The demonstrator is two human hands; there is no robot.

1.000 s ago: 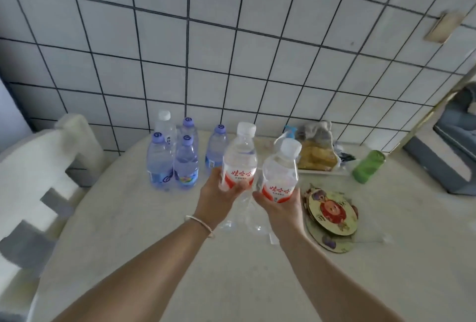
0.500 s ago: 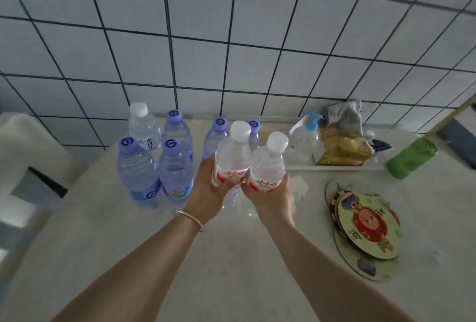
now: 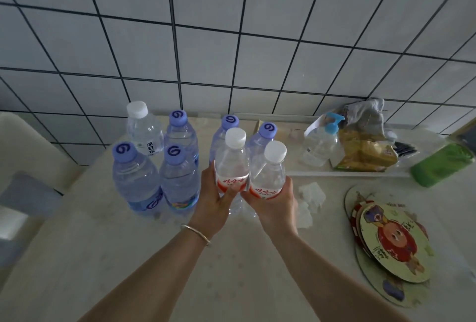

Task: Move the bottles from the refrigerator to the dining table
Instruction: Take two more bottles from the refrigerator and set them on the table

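two red-label bottles (image 3: 231,164) gripped, one per hand; five purple-cap bottles (image 3: 177,174) crowd left and behind; tissue (image 3: 310,192) right.

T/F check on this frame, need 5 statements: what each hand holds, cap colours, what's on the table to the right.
1. Each hand holds a red-label bottle with a white cap. True: the left hand grips one red-label bottle, the right hand grips the other red-label bottle.
2. All standing bottles at the left have purple caps. False: the bottle at the back left has a white cap; the purple-capped bottles stand around it.
3. The green container stands upright. False: it lies on its side at the right.
4. A stack of round cartoon mats lies on the table, right of the hands. True.
5. The pump bottle has a red pump. False: blue.
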